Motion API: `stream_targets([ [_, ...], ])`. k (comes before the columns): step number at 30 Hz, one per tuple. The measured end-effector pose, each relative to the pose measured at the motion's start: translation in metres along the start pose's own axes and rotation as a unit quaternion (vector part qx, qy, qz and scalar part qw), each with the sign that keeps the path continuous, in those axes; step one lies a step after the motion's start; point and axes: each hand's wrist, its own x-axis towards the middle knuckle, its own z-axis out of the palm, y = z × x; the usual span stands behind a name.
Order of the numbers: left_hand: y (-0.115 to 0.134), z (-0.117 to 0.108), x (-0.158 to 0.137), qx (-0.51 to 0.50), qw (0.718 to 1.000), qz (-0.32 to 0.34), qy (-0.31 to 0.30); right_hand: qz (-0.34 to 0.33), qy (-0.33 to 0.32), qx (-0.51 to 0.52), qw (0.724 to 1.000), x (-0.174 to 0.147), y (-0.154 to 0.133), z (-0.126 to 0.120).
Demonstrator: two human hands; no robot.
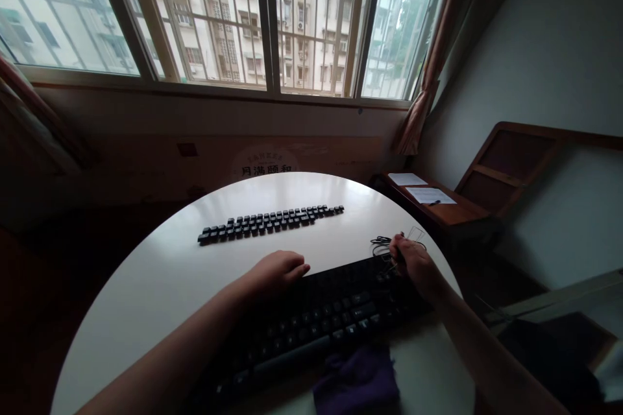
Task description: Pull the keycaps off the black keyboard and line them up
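A black keyboard (335,292) lies at a slant on the round white table (160,298), with part of its upper rows bare of keycaps. My left hand (277,272) is curled over its back edge, thumb to the right; the fingertips are hidden. Above the keyboard's far right corner, my right hand (411,259) is closed on a small keycap puller whose thin wire loops (416,233) stick out past the fingers. Loose black keycaps (267,224) are lined up in rows behind the keyboard. A coiled black cable (381,245) lies beside my right hand.
A purple cloth (357,379) lies at the keyboard's front edge. Right of the table, a wooden chair or bench (457,211) bears paper sheets (431,196) and a pen. A barred window (272,26) and curtains stand beyond the table.
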Motion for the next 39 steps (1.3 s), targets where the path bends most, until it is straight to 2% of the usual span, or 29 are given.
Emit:
stream_targets([
  [3, 0.0, 0.0, 0.001, 0.006, 1.0, 0.004, -0.002, -0.014, 0.002, -0.011, 1.0, 0.002, 0.008, 0.001],
  [11, -0.001, 0.0, 0.003, 0.002, 1.0, 0.001, -0.008, -0.085, 0.018, -0.145, 0.986, 0.004, 0.011, 0.001],
  [16, -0.004, 0.002, 0.004, -0.004, 1.0, 0.006, -0.007, -0.117, -0.011, -0.19, 0.975, -0.001, 0.005, 0.005],
  [20, -0.005, 0.002, 0.004, -0.007, 1.0, 0.003, -0.006, -0.14, -0.019, -0.194, 0.971, -0.008, 0.005, 0.007],
  [25, -0.005, 0.001, 0.004, -0.007, 1.0, 0.006, -0.007, -0.161, -0.059, -0.193, 0.966, -0.013, 0.006, 0.008],
  [31, -0.003, 0.001, 0.005, -0.009, 1.0, 0.005, -0.009, -0.158, 0.001, -0.177, 0.971, -0.011, 0.008, 0.006],
  [39, -0.002, 0.0, 0.003, -0.002, 1.0, 0.008, -0.013, -0.144, 0.014, -0.176, 0.974, -0.01, 0.008, 0.005],
])
